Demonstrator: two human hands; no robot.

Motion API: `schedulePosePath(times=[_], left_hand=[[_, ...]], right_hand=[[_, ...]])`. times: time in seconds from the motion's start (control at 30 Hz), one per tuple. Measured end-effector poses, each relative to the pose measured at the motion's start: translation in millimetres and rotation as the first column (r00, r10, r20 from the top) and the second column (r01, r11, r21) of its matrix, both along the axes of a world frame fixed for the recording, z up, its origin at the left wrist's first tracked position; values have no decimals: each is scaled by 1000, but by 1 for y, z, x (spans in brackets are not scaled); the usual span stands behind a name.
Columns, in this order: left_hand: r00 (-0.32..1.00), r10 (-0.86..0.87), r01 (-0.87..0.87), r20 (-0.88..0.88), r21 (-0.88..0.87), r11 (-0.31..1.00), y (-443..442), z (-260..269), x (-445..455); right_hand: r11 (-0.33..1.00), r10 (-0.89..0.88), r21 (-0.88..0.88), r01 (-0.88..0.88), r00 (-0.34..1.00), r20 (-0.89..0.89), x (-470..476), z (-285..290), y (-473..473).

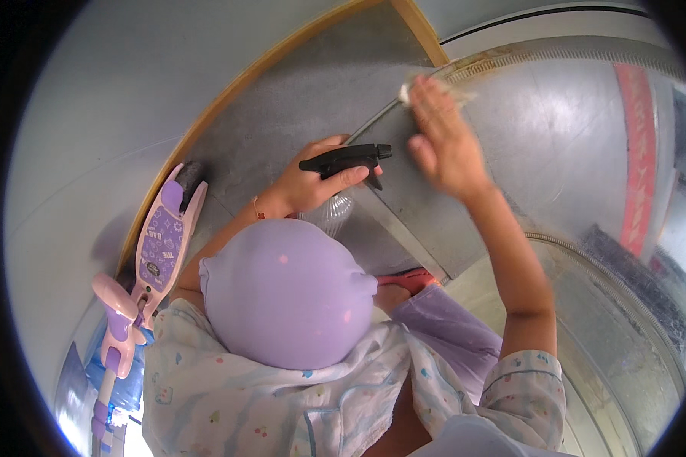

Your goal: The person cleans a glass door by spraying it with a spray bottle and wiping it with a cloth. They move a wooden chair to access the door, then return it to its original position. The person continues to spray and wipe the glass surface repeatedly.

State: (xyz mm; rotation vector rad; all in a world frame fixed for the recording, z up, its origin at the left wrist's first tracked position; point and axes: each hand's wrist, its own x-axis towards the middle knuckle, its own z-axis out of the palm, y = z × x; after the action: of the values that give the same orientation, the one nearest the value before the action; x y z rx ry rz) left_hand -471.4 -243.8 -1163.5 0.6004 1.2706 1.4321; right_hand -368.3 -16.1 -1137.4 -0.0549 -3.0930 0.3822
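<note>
My left hand (pixel 314 177) grips the black trigger head (pixel 348 160) of a spray bottle, with my thumb over its side. Its clear ribbed bottle (pixel 329 214) hangs below, partly hidden behind my purple-clad knee (pixel 289 297). Farther forward, my right hand (pixel 443 137) presses a pale cloth or tissue (pixel 404 94) against the corner where a thin metal edge (pixel 374 121) meets a glossy glass-like panel (pixel 537 137). The cloth is blurred and mostly under my fingers. Rust-coloured stains (pixel 468 67) mark the panel's ridged border close to my fingertips.
A pink and purple child's scooter (pixel 160 245) leans by the wall at left. Wooden baseboard (pixel 234 85) borders the grey floor (pixel 320 74). A red strip (pixel 634 160) with writing crosses the panel. A red shoe (pixel 408 280) shows below my leg.
</note>
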Motion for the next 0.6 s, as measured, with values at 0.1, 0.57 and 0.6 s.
schedulePosePath(times=[0.1, 0.57, 0.6], left_hand=[[1000, -7, 7, 0, -67, 998, 0, -2, 3], [984, -32, 25, -176, -42, 999, -3, 2, 2], [993, -15, 9, -113, -59, 998, -3, -1, 5]], right_hand=[[990, 60, 116, -74, 991, 121, 7, -1, -9], [986, 5, 168, -5, 1000, 1, 1, -3, -8], [988, 50, 140, -67, 991, 121, 2, -2, -11]])
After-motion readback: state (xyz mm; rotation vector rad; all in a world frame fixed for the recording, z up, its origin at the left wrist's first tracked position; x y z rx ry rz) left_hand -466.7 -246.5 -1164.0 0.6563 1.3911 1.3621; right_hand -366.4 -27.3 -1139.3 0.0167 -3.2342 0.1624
